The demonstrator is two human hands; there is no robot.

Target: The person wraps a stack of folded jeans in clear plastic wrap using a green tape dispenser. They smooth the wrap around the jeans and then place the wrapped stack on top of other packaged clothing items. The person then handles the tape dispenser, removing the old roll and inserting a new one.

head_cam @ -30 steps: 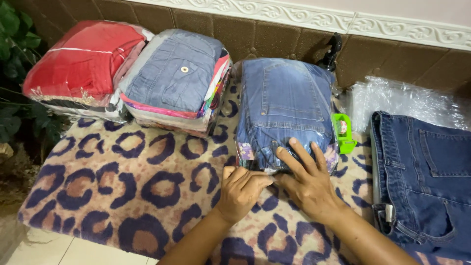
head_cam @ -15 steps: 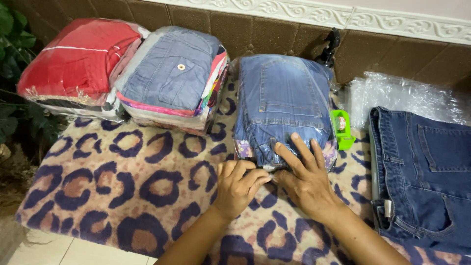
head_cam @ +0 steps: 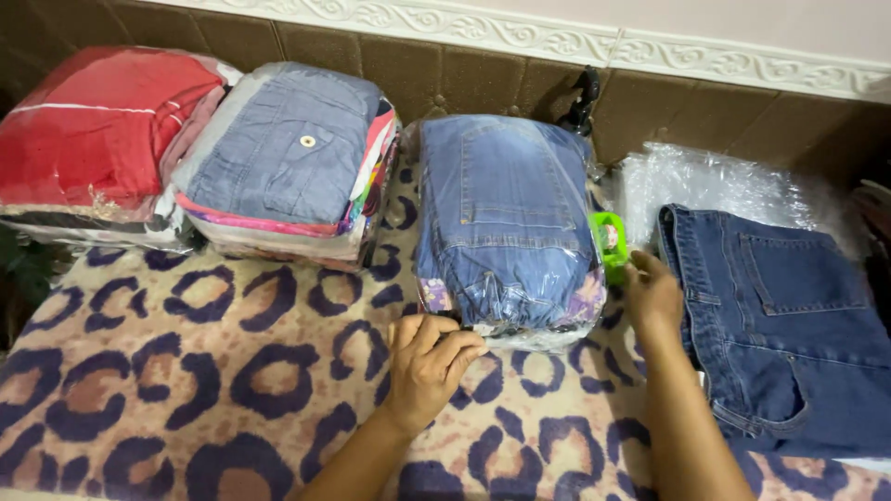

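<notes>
L hand (head_cam: 429,364) rests knuckles-up on the leopard-print blanket (head_cam: 186,371), fingers curled loosely inward w/ the tips touching the near bottom edge of the bagged jeans pack (head_cam: 506,223); can't tell if it's actually pinching the plastic or just pressing against it. R hand (head_cam: 652,295) sits at the pack's right side, fingers bent and bunched around the green clip (head_cam: 608,243) that sticks out of the bag edge; thumb side is hidden so can't tell whether it's gripped or only touched. The pack is a stack of folded light-blue denim sealed in clear plastic, lying flat in the middle of the blanket, its far end up against the brown padded wall panel (head_cam: 464,74). Just left of it, nearly touching, a second bagged pack (head_cam: 288,158) w/ grey-blue denim on top and mixed coloured layers showing at the side; further left, touching that one, a bagged red bundle (head_cam: 93,139). To the right of the R hand, a loose pair of dark blue jeans (head_cam: 789,325) lies flat, unbagged, waistband edge just beside the R wrist. Behind those jeans, crumpled clear plastic wrap (head_cam: 715,186) lies against the wall. Both forearms come in from the bottom of frame, well apart from each other
</notes>
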